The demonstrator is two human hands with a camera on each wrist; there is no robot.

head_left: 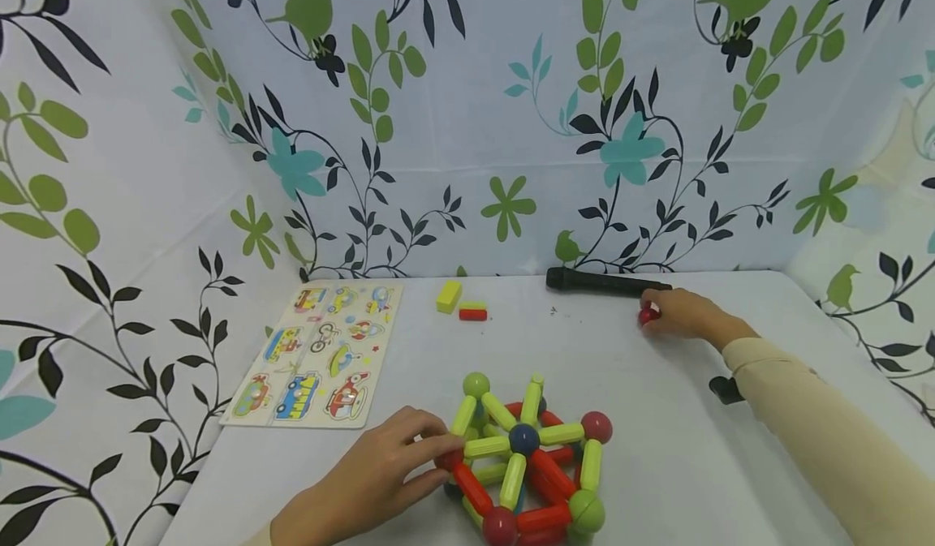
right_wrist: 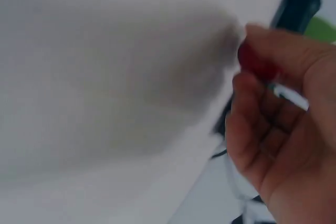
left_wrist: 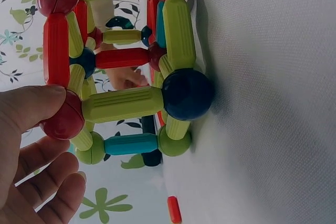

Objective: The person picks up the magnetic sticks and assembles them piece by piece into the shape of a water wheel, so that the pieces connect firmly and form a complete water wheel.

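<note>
The frame (head_left: 527, 463) sits low in the middle of the head view, on the white table. It is a boxy lattice of ribbed green, red and a few blue rods joined by red, green and dark blue balls, with a dark blue ball at the hub of its top face where green rods meet like spokes. It stands upright, touched at its left corner on a red ball.

The ball (head_left: 648, 315) is small, red and glossy. It lies in the upper right of the head view, pinched between fingertips just beside a black cylinder; the right wrist view shows it blurred.
</note>
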